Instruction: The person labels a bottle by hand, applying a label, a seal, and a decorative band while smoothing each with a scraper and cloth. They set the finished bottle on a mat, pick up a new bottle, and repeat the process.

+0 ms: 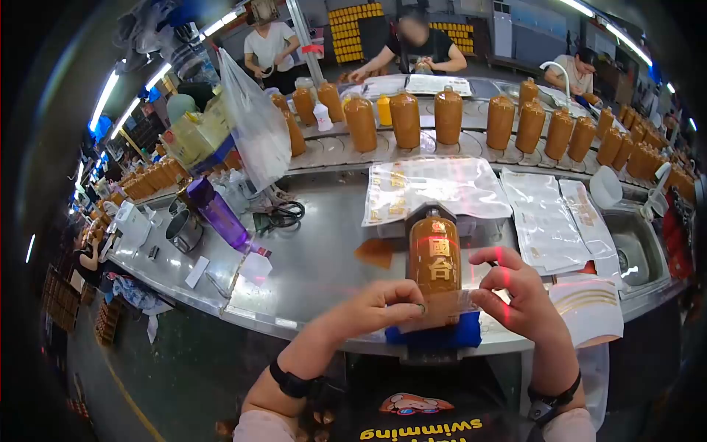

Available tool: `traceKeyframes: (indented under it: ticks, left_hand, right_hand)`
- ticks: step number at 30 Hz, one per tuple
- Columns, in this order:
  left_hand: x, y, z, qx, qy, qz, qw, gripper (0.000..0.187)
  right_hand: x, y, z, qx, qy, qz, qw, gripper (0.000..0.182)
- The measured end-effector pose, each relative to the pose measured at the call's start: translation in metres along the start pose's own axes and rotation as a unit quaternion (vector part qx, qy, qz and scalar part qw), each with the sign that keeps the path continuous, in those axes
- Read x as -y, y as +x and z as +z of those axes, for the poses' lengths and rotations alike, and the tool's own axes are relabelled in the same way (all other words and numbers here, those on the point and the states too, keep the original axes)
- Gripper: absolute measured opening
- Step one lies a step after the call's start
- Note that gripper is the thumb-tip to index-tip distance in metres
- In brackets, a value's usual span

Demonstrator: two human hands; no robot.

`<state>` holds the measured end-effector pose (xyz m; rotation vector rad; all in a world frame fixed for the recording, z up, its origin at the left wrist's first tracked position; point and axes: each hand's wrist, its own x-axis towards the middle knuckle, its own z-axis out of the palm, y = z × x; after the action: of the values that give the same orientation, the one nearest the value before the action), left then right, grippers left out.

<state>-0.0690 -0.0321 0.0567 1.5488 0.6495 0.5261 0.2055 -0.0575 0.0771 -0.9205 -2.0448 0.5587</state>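
A brown glazed bottle (434, 254) with gold characters lies on a dark stand in front of me, its neck pointing away. Across its lower part stretches a thin clear film strip (451, 300). My left hand (390, 303) pinches the strip's left end between thumb and fingers. At the other end, my right hand (515, 293) pinches the film between thumb and index finger, its other fingers curled loosely. Red laser lines cross the bottle and my right hand. Under the bottle's base is a blue cloth (438, 335).
Printed decal sheets (434, 188) lie behind the bottle, with more sheets (545, 221) to the right beside a sink (637, 247). A brown scraper-like piece (374, 253) and purple bottle (217, 214) are left. Brown bottles (405, 121) line a conveyor; people work beyond.
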Motion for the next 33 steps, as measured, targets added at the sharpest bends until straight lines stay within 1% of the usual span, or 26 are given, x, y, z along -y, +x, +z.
traceKeyframes:
  ticks: [3, 5, 6, 7, 9, 12, 13, 17, 18, 24, 27, 30, 33]
  left_hand:
    - [0.016, 0.0, -0.001, -0.031, 0.024, -0.052, 0.998, 0.013]
    - [0.019, 0.002, 0.0, -0.041, 0.062, -0.049, 0.996, 0.012]
    - [0.022, 0.003, 0.003, -0.053, 0.045, -0.066, 0.995, 0.012]
    - [0.025, 0.005, 0.007, -0.064, 0.029, -0.084, 0.994, 0.011]
    - [0.029, 0.004, 0.007, -0.086, 0.001, -0.085, 0.993, 0.011]
    - [0.031, 0.004, 0.008, -0.113, -0.019, -0.045, 0.992, 0.013]
    - [0.032, 0.004, 0.008, -0.119, -0.025, -0.043, 0.992, 0.014]
    - [0.031, 0.01, 0.011, -0.145, -0.033, -0.028, 0.988, 0.015]
    - [0.03, 0.012, 0.012, -0.148, -0.031, -0.024, 0.988, 0.015]
    - [0.028, 0.015, 0.011, -0.165, -0.018, -0.013, 0.986, 0.017]
    - [0.029, 0.016, 0.013, -0.18, -0.012, -0.004, 0.983, 0.017]
    - [0.031, 0.017, 0.013, -0.191, -0.009, 0.005, 0.982, 0.018]
    - [0.032, 0.018, 0.013, -0.196, -0.002, 0.003, 0.981, 0.018]
  right_hand:
    - [-0.013, -0.019, 0.011, 0.006, 0.048, 0.084, 0.995, 0.017]
    - [-0.028, -0.029, 0.015, 0.003, 0.025, 0.075, 0.997, 0.019]
    - [-0.029, -0.033, 0.017, -0.004, 0.068, 0.105, 0.992, 0.02]
    - [-0.036, -0.041, 0.018, -0.002, 0.042, 0.103, 0.994, 0.019]
    - [-0.041, -0.048, 0.022, 0.0, 0.076, 0.169, 0.983, 0.019]
    - [-0.051, -0.054, 0.031, -0.03, 0.099, 0.16, 0.982, 0.017]
    - [-0.053, -0.054, 0.035, -0.044, 0.111, 0.155, 0.981, 0.017]
    - [-0.06, -0.057, 0.033, -0.049, 0.104, 0.14, 0.983, 0.018]
    - [-0.058, -0.057, 0.031, -0.05, 0.126, 0.163, 0.977, 0.021]
    - [-0.06, -0.052, 0.03, -0.065, 0.125, 0.157, 0.977, 0.026]
    - [-0.062, -0.05, 0.029, -0.062, 0.112, 0.152, 0.98, 0.026]
    - [-0.06, -0.048, 0.031, -0.078, 0.155, 0.19, 0.966, 0.023]
    - [-0.065, -0.047, 0.034, -0.089, 0.142, 0.147, 0.975, 0.022]
